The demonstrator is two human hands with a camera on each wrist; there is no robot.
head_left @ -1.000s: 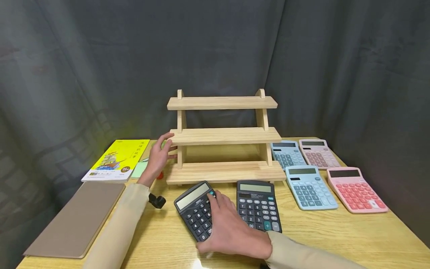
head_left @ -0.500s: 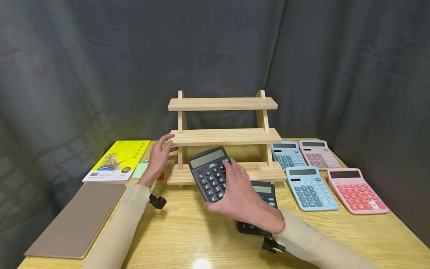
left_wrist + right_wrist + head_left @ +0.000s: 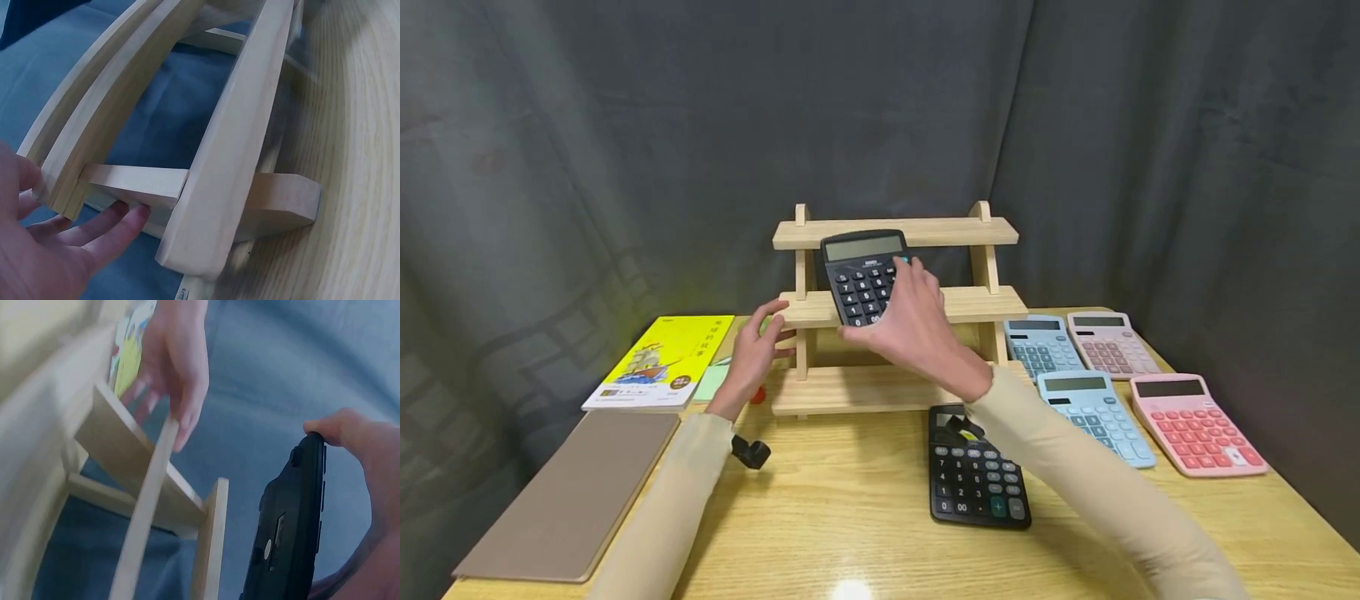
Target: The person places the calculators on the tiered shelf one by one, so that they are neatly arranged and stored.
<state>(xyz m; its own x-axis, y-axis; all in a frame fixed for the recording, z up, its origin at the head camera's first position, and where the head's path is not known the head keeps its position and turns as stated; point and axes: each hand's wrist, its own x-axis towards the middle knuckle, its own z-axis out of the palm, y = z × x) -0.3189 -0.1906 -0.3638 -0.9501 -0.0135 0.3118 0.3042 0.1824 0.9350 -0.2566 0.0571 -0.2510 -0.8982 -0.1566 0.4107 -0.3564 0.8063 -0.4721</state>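
Observation:
My right hand grips a black calculator by its sides, keys facing me. In the head view it hangs before the middle and top tiers of a three-tier wooden display shelf; in the right wrist view the calculator shows edge-on, apart from the boards. At the middle tier's left end, my left hand holds the board. The left wrist view shows that hand with fingers reaching under the board to the side support. A second black calculator lies on the table below my right forearm.
On the right lie two blue calculators, a pale pink one and a pink one. A yellow book, a brown notebook and green paper lie left. Dark curtain hangs behind.
My right hand has lifted the black calculator off the table, up and forward to the shelf's upper tiers, turning it more upright. The left hand has stayed on the middle board.

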